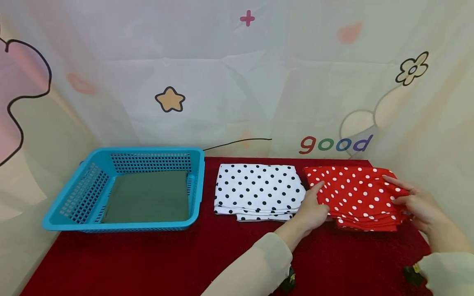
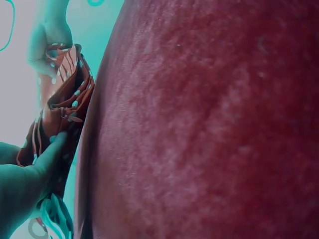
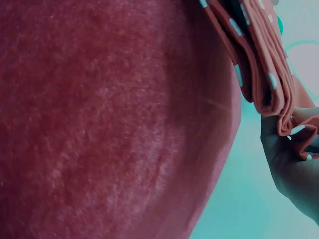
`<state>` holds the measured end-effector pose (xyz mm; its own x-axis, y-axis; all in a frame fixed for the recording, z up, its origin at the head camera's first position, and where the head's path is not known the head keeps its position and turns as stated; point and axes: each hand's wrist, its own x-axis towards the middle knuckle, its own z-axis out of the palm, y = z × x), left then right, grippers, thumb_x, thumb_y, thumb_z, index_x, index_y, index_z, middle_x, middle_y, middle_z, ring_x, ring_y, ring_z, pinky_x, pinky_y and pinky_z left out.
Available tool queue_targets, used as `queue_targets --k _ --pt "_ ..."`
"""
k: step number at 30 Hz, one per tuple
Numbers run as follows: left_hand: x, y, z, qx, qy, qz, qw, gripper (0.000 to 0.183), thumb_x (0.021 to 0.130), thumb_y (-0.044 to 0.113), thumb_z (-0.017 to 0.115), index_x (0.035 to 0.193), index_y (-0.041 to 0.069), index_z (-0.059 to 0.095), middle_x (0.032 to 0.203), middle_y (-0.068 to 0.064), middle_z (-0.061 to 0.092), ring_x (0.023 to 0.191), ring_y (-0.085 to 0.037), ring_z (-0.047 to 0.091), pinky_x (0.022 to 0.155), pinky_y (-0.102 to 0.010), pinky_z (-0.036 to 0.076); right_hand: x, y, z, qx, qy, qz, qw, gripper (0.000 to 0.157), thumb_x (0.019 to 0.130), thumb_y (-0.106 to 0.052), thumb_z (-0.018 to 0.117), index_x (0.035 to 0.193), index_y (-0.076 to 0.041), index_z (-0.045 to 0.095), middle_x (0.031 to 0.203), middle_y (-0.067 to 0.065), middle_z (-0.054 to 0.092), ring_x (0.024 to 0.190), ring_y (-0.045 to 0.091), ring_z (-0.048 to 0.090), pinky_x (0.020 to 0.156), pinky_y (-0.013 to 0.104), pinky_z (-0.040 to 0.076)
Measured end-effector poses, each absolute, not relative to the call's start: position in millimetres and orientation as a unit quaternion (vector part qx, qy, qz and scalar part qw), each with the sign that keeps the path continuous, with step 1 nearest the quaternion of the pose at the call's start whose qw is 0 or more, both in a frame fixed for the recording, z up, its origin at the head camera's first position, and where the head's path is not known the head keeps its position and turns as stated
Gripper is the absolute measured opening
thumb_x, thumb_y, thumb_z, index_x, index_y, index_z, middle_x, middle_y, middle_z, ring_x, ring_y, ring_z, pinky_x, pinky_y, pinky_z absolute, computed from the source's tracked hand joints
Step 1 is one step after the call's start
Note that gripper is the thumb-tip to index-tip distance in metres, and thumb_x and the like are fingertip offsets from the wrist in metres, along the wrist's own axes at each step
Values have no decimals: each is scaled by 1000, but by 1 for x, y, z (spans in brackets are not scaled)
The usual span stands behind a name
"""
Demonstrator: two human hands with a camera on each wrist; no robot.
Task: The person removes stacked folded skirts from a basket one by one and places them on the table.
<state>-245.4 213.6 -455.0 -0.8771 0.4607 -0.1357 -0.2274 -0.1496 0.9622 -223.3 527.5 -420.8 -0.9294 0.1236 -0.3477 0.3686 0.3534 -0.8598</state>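
Folding looked nearly done: white cloth [image 1: 259, 189] lay neat; red cloth [image 1: 355, 195], pinched by left hand [image 1: 311, 209] and right hand [image 1: 422, 206], perhaps needed straightening.

A big pale cloth wall [image 1: 214, 123] hangs behind the table [image 1: 166, 263] and comes round on both sides. It has creases and soft folds, with pictures on it. A pink plus sign [image 1: 247, 18] is near the top. Lower down is a light orange star [image 1: 170, 100] with a thick black edge — and a flower [image 1: 412, 70] is up on the right. Under the flower is the word "good" [image 1: 336, 144] in bright letters. A big pink shape [image 1: 26, 78] with a wavy black edge is on the left. The table top is dark red — close up, it looks fuzzy. The light is soft.
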Motion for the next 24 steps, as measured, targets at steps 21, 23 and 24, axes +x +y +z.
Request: queue_targets --k 21,23,24 --pt "-239 216 -464 41 711 676 192 76 83 -13 52 155 10 43 146 -7 41 130 -19 44 116 -36 40 -240 505 -446 176 847 -488 113 72 101 -4 40 165 -7 7 160 39 14 104 21 52 75 31 59" --pt "-238 216 -464 42 708 677 194 76 84 -13 53 155 10 43 146 -8 40 130 -20 43 116 -36 40 -240 503 -448 176 847 -488 114 73 101 -5 40 164 -5 5 157 39 18 98 18 55 73 32 60" --pt "-238 215 -463 42 707 679 195 76 84 -12 53 155 10 42 145 -8 41 129 -20 44 115 -36 40 -240 503 -448 177 846 -489 115 72 102 -5 40 164 -4 4 156 39 20 96 17 56 73 32 60"
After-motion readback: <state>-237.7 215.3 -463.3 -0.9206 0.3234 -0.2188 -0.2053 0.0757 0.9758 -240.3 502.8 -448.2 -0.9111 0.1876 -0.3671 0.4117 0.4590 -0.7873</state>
